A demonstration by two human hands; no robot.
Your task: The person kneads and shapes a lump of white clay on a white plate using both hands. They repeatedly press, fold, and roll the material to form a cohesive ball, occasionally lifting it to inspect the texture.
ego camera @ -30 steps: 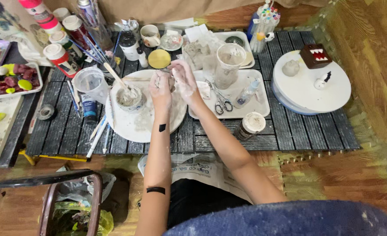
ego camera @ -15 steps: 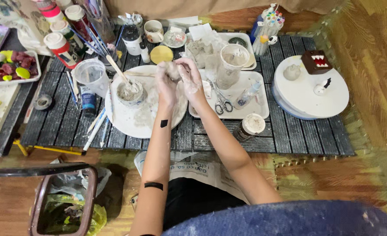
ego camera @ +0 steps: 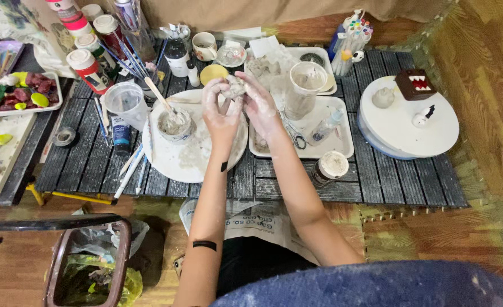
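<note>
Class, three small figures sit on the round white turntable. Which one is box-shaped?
The dark brown block with jagged white teeth, at the back; the others are a grey lump and a white figurine.

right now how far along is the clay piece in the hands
Done: three small pieces sit on the white round board: a grey clay lump, a brown box figure, a white figurine. In hand: the left hand and right hand press a rough grey clay piece. Left: it is unpainted and shapeless.

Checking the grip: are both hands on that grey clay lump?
Touching. The head view shows the left hand and right hand closed around the clay lump, fingers pressed on it above the round white board.
</note>
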